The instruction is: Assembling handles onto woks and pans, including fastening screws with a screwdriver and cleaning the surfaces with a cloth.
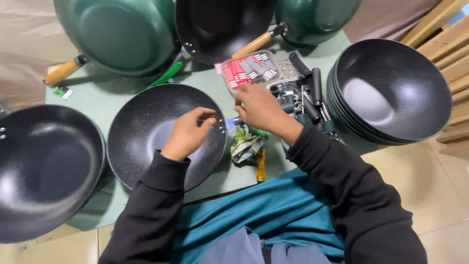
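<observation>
Your left hand point(188, 134) sits over the right rim of the black speckled pan point(146, 127), fingers curled together as if pinching something small near the rim rivets; what's pinched is too small to tell. Your right hand point(259, 108) is just to the right of that rim, fingers bunched down toward the table, and you can't see whether they clamp anything.

The pan lies flat on the green mat point(105, 90), directly in front of you, bowl up. Its handle-mount side faces right, toward your right hand, so the gap between both hands runs left-right across that rim edge. The left hand is the one on the pan; the right is nearer the parts.

Just beyond the right hand sits a clear tray of small red and grey packets point(249, 71), touching a pile of black handles point(308, 93). A stack of black pans point(391, 90) is further right. A crumpled green wrapper point(246, 144) lies below the hands.
</observation>
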